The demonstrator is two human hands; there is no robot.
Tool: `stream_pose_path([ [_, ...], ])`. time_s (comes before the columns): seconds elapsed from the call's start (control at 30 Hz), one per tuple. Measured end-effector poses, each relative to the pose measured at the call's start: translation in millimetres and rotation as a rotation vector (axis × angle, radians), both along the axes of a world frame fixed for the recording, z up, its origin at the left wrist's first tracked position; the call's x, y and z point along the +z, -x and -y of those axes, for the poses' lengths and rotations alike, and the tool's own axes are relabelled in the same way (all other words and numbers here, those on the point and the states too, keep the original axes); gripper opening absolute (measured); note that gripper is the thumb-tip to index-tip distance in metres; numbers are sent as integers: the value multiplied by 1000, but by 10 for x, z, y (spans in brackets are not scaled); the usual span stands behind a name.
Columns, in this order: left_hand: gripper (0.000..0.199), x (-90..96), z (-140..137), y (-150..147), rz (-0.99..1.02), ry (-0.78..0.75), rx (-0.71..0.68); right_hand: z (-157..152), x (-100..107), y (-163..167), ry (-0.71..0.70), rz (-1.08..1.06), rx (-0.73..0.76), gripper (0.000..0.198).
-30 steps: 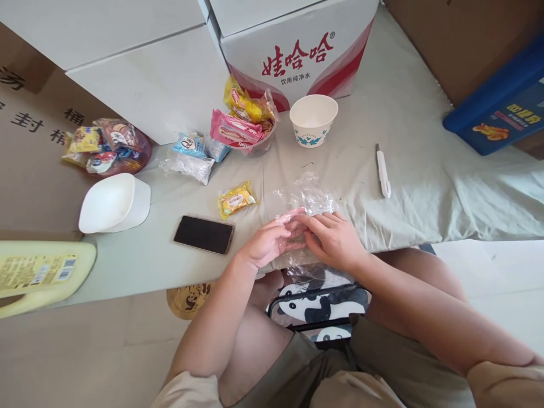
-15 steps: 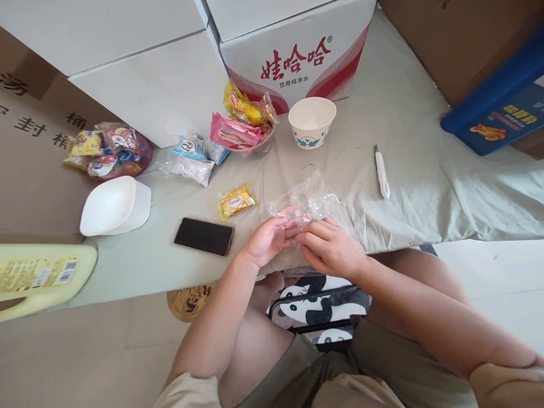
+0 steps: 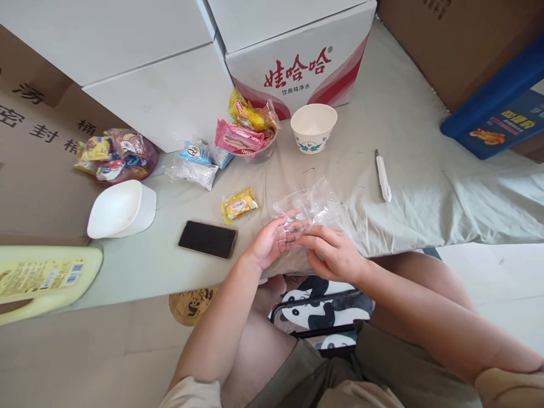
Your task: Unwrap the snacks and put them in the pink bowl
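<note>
A crumpled clear plastic bag (image 3: pixel 323 207) lies at the table's front edge under and around my fingers. My left hand (image 3: pixel 276 241) is palm up with its fingers stretched out, and the thin film rests over the fingertips. From the other side, my right hand (image 3: pixel 334 249) pinches the film between thumb and fingers, close to the left fingertips. A yellow-wrapped snack (image 3: pixel 240 205) lies left of the bag, with a black phone (image 3: pixel 207 239) nearer me. Beyond the bag stands a white paper bowl (image 3: pixel 313 129). A white utility knife (image 3: pixel 383 177) lies to the right.
At the back, a tub (image 3: pixel 268 152) holds snack packets, with blue and white packets (image 3: pixel 198 161) beside it. Farther left are a red tub (image 3: pixel 151 161) of snacks, a white square bowl (image 3: pixel 123 209) and a yellow jug (image 3: pixel 51 277). Boxes (image 3: pixel 297 73) and a blue container (image 3: pixel 488 113) border the table.
The view has shifted slightly, so everything on the table appears a little lower and to the right. My left fingers are somewhat more spread; my right hand still pinches the film.
</note>
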State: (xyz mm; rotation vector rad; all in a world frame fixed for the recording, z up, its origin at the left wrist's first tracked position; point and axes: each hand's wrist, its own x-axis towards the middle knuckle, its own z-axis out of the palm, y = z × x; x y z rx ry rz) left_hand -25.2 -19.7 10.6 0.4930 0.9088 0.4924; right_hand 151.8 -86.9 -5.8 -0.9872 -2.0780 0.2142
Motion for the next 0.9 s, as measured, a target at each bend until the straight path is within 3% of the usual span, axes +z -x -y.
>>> stream_pose_path([
  [0.27,37,9,-5,-6,40,8,-18,-15,-82,23,195,248,117,24],
  [0.53,28,-10,35,-7,-38,-119,-89,-25,-100,16,263,248,124,22],
  [0.73,24,-75,14,-2,-43,-114,-20,-40,-127,-9,359,47,134,25],
  [0.9,22,-82,5,-2,-18,-70,9,-43,-102,-16,337,-76,90,21],
])
